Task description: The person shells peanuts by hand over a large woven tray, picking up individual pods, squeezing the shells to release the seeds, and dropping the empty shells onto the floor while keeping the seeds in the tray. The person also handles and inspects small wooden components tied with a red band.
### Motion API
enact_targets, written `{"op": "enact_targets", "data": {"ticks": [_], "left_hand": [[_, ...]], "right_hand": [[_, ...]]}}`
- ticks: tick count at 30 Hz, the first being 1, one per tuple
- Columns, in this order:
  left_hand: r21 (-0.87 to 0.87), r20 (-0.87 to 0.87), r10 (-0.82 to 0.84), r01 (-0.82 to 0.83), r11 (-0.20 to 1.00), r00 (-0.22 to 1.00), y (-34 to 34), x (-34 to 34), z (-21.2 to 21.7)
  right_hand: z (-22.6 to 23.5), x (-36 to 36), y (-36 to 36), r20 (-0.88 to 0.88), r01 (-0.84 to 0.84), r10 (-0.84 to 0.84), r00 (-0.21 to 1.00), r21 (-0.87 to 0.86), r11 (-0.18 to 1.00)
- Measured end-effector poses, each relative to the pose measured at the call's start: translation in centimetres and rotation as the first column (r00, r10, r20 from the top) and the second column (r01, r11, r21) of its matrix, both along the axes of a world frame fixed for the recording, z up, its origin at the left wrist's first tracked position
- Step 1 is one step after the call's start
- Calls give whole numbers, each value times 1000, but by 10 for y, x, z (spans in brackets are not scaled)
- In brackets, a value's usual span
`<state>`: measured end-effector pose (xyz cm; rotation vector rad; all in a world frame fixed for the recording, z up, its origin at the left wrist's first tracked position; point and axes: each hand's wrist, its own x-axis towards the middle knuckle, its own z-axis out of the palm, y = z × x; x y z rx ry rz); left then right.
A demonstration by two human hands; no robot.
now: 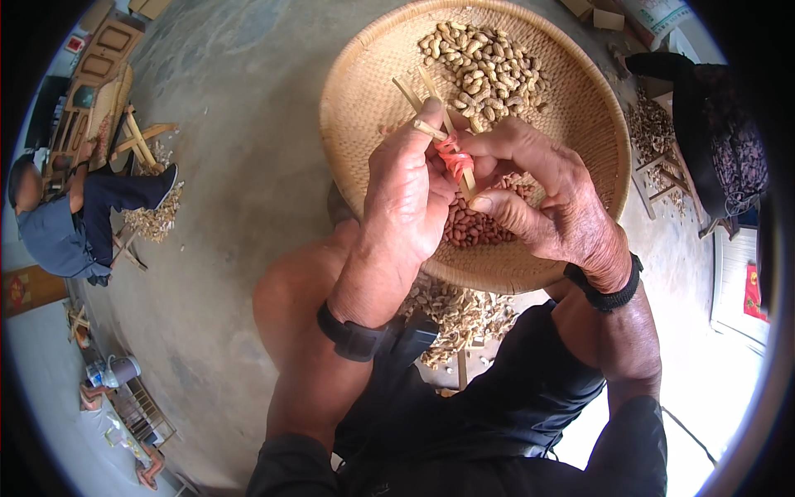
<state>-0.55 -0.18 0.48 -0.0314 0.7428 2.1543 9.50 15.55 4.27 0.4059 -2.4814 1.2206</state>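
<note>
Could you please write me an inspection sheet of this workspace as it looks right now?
Surface: bare concrete floor; a round woven basket tray sits in front of the knees.
Job's things: bamboo stick tool bound with a red rubber band; unshelled peanuts at the tray's far side, shelled red kernels at its near side.
Clutter: pile of empty shells on the floor below the tray.
Grippers: left hand and right hand both pinch the stick tool at the band.
Cables: nothing seen.
Surroundings: seated person in blue at left with another shell pile; another person at right.
</note>
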Motion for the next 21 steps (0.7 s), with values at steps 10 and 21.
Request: {"op": "enact_targets", "data": {"ticks": [10, 21], "left_hand": [[45, -4, -31, 31, 999, 1000, 1, -1, 6], [45, -153, -313, 323, 945, 938, 4, 13, 13]], "right_hand": [[11, 2, -6, 73, -18, 28, 997, -136, 991], [9, -2, 10, 364, 324, -97, 926, -637, 699]]}}
